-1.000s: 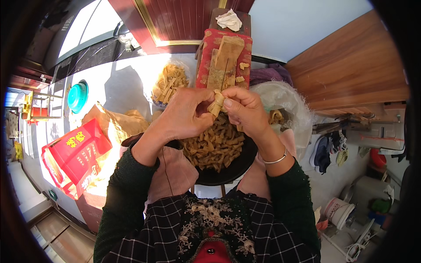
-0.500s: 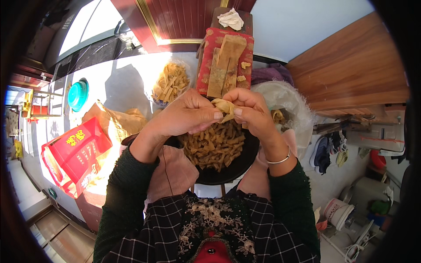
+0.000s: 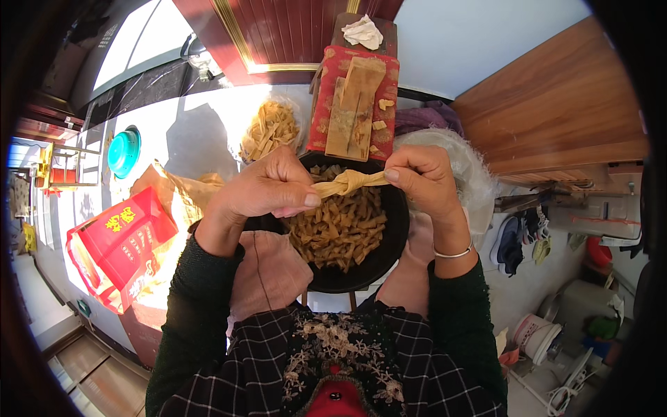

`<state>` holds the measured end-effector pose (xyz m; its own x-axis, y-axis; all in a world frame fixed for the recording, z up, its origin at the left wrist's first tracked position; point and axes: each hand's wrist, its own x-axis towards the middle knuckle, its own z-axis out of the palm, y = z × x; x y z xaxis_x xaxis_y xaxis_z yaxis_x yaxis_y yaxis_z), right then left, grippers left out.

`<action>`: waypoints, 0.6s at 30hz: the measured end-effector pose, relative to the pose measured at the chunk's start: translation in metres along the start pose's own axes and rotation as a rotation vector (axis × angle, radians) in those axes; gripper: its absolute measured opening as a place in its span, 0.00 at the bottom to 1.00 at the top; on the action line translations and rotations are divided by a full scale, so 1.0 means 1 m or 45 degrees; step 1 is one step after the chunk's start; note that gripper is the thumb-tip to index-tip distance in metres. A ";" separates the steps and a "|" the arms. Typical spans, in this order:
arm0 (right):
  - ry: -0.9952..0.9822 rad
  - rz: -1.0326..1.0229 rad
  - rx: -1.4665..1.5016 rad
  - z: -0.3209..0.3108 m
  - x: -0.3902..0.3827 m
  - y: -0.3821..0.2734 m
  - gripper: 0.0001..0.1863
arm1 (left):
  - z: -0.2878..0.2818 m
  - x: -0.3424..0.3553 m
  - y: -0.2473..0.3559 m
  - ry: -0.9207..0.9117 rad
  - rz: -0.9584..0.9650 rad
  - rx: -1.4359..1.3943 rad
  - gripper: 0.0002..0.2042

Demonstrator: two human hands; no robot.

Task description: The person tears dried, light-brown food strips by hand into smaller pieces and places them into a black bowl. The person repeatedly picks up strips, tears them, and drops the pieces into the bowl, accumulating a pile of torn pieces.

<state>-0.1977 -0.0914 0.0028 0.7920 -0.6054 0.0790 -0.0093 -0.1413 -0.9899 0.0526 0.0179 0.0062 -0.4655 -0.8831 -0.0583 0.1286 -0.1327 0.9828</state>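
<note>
My left hand [image 3: 267,184] and my right hand [image 3: 424,174] are closed on opposite ends of a pale yellow dried strip with a knot [image 3: 351,182] in its middle, stretched level between them. Beneath it, a round black pan [image 3: 326,281] between my legs holds a heap of small brown knotted pieces [image 3: 333,236]. Beyond my hands, two wooden blocks [image 3: 361,83] lie on a red patterned cushion [image 3: 325,104] on a stool, with a few yellow scraps beside them. Left of the stool, a plastic-lined bowl holds loose yellow strips [image 3: 267,128].
A red paper bag [image 3: 121,236] and brown paper lie at the left, near a teal basin [image 3: 124,151]. At the right are a white woven sack [image 3: 472,174], shoes [image 3: 511,243], a bucket [image 3: 535,337] and a wooden board [image 3: 549,97]. A maroon door stands ahead.
My hands have moved apart, to left and right, drawing the bunched strip out into a stretched length with a knot at its middle. More of the pan now shows.
</note>
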 end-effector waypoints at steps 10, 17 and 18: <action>0.003 -0.056 -0.297 0.014 0.001 0.010 0.07 | 0.016 0.018 -0.008 0.400 0.043 1.120 0.19; 0.034 -0.035 -0.377 0.006 -0.004 0.002 0.08 | 0.006 0.025 -0.011 -0.108 -0.191 0.761 0.16; 0.078 -0.001 -0.373 0.003 -0.004 0.004 0.09 | 0.006 0.028 -0.014 -0.026 -0.155 0.812 0.16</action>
<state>-0.1986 -0.0870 -0.0018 0.7538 -0.6501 0.0955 -0.1916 -0.3565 -0.9144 0.0326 -0.0019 -0.0083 -0.4616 -0.8689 -0.1786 -0.4685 0.0678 0.8809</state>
